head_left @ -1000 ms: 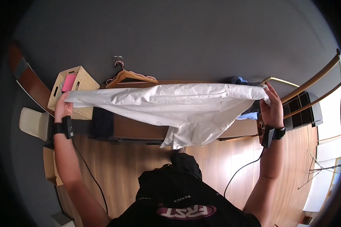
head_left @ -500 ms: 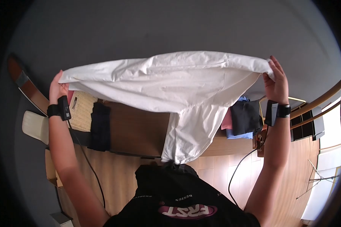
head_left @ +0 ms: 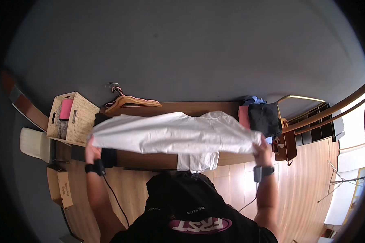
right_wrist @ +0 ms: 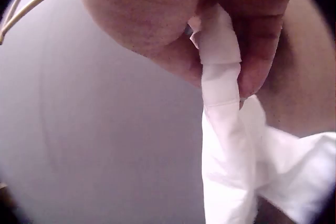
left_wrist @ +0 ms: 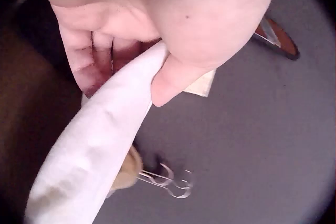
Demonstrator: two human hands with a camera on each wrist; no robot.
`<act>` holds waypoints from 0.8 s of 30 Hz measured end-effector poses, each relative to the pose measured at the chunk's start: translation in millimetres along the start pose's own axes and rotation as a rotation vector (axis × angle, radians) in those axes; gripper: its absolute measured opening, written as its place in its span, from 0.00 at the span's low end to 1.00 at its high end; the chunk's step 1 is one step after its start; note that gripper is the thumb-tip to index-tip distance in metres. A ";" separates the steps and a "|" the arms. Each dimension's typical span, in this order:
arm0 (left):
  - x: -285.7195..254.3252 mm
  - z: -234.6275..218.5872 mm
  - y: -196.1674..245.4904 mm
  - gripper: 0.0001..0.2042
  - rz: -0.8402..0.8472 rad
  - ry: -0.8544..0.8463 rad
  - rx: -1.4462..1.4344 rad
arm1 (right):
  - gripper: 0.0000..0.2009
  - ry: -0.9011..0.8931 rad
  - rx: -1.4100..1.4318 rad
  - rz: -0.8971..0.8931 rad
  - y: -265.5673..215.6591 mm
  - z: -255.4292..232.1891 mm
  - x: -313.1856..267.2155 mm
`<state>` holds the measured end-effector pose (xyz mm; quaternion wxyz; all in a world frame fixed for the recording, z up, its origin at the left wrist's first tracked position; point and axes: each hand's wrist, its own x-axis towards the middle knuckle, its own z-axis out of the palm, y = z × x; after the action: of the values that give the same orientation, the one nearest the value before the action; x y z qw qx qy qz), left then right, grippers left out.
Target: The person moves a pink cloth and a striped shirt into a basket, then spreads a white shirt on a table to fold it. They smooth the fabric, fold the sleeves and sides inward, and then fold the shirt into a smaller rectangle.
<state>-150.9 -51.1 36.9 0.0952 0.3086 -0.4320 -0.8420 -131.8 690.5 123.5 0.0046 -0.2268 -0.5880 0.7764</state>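
Observation:
A white garment [head_left: 162,133] stretches between both hands above the brown table, one part of it hanging at the table's front edge. The left hand [head_left: 94,153] grips its left end; in the left wrist view that hand [left_wrist: 157,19] pinches the cloth [left_wrist: 89,134] between thumb and fingers. The right hand [head_left: 263,153], slightly blurred, holds the other end. In the right wrist view, thumb and fingers of the right hand [right_wrist: 189,19] close round a folded strip of the cloth [right_wrist: 223,129].
A woven basket [head_left: 83,117] with pink and striped cloth stands at the left. Wooden hangers [head_left: 134,100] lie at the table's back. Folded dark clothes [head_left: 264,119] rest at the right, near a brown bag [head_left: 287,146]. An open cardboard box [head_left: 65,188] and a white chair [head_left: 35,145] are further left.
Both hands have come down from their raised position and moved closer together, still holding the garment. The cloth has dropped with them, and the hangers and basket show again.

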 end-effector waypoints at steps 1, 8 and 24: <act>5.9 -37.5 -28.3 0.20 -0.058 0.008 -0.003 | 0.25 0.075 -0.029 0.079 34.8 -19.5 -5.2; 5.6 -166.6 -168.4 0.22 -0.364 0.102 0.123 | 0.21 0.317 -0.120 0.376 183.6 -67.6 -23.3; 16.4 -119.0 -131.1 0.23 -0.131 0.336 0.528 | 0.14 0.385 -0.267 0.179 174.4 -65.2 28.3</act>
<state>-78.3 -57.9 -125.3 0.0273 0.4848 -0.5931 -0.6423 -88.7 703.9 -59.3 0.0178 -0.4201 -0.6513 0.6316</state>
